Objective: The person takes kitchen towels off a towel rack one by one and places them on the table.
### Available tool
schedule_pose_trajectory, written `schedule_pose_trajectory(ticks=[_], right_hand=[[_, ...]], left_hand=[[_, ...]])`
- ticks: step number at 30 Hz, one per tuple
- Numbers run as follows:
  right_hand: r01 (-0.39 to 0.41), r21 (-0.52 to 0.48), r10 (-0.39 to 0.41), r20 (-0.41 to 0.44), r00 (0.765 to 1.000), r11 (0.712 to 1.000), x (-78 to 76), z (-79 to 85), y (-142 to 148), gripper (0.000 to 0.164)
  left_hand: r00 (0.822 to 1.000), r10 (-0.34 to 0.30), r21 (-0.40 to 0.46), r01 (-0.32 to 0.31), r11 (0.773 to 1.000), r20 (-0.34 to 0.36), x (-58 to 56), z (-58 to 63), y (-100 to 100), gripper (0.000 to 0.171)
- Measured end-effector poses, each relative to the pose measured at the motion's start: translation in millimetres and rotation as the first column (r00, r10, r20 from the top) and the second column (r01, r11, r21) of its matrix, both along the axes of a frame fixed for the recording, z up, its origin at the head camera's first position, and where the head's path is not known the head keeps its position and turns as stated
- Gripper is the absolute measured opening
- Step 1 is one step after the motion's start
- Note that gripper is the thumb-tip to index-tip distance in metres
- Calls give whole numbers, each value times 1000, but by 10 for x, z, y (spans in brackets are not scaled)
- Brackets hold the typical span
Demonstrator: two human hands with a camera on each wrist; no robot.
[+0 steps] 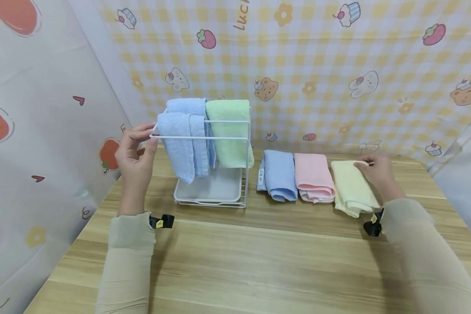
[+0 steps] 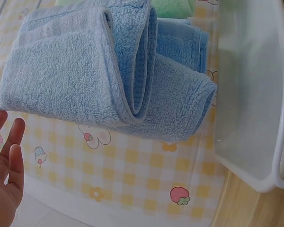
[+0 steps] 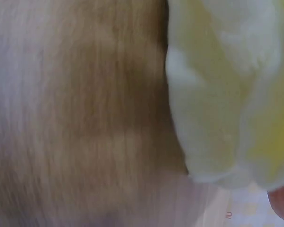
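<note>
My left hand (image 1: pixel 135 150) holds the upper left corner of a white wire rack (image 1: pixel 232 138) between thumb and fingers. Folded blue towels (image 1: pixel 176 150) and a green towel (image 1: pixel 228 150) hang over the rack's bars. In the left wrist view, the fingertips (image 2: pixel 19 126) are right by a bar end beneath the blue towel cloth. On the right, my right hand (image 1: pixel 380 174) pinches the far right edge of a folded yellow towel (image 1: pixel 349 185) lying on the table. That towel (image 3: pixel 206 113) appears blurred in the right wrist view, with only a fingertip beside it.
A shallow white tray (image 1: pixel 225 185) sits in the rack's base. Between the rack and the yellow towel lie a folded blue towel (image 1: pixel 280 174) with a label and a folded pink towel (image 1: pixel 313 174). A patterned cloth wall (image 1: pixel 298 56) stands behind the wooden table (image 1: pixel 259 266).
</note>
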State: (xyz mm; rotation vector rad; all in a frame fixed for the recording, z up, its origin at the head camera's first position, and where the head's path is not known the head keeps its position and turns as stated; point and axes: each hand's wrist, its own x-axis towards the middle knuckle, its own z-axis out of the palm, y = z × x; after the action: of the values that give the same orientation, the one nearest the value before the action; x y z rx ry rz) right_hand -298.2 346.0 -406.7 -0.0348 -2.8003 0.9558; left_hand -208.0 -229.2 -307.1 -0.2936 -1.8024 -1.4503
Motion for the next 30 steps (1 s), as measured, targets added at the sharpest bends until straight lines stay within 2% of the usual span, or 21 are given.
schedule_pose_trajectory(ticks=[4, 9, 16, 23, 30], right_hand=[[-33, -18, 34, 27, 999, 999, 45, 48, 41, 37], [-82, -32, 84, 60, 995, 996, 104, 205, 52, 39], [-123, 6, 123, 30, 992, 992, 100, 454, -93, 39], [-125, 25, 125, 13, 992, 992, 49, 701, -479, 40], [-202, -51, 197, -76, 977, 978, 99, 992, -1069, 35]], left_hand=[[1000, 1, -9, -1, 1000, -23, 4, -4, 4, 24], [1000, 1, 10, -1, 1000, -18, -6, -11, 6, 23], [1000, 12, 18, -12, 1000, 3, -28, -26, -6, 22], [1000, 5, 30, -5, 1000, 9, -23, -6, -13, 20], [1000, 3, 23, -4, 1000, 5, -27, -5, -17, 21]])
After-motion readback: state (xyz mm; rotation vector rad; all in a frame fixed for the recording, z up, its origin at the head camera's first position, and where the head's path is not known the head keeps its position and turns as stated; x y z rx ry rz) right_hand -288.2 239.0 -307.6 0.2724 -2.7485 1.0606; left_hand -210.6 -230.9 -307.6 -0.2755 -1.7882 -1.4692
